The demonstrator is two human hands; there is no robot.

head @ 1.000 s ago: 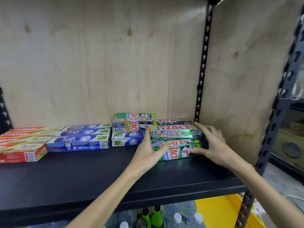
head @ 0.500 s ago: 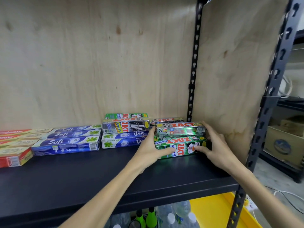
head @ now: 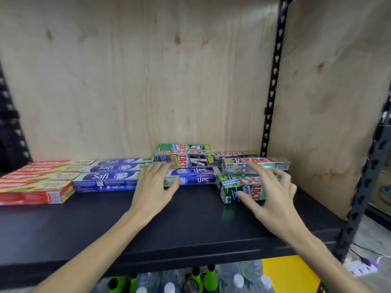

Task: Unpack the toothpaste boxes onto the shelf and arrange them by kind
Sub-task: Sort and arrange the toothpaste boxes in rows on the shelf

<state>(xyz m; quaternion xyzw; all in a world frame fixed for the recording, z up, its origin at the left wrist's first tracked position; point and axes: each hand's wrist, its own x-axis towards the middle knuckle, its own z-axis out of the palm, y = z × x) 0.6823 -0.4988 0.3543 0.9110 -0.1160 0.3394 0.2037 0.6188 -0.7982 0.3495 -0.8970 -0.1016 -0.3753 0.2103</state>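
Both hands spread, holding nothing: left hand (head: 155,188) fronts Safi boxes (head: 194,176); right hand (head: 269,194) fronts Zact stack (head: 239,187).

The left hand (head: 153,188) covers the left ends of the two Safi boxes (head: 193,176) behind it, so their print there cannot be read. The right hand (head: 267,190) hides the middle and right part of the green Zact box (head: 232,187) (whether the fingers press it is unclear). The red boxes (head: 31,187) run off the left edge, lettering smeared. Below the shelf (head: 190,225), bottles (head: 237,280) are cut off at the bottom edge. The right-hand background is blurred.
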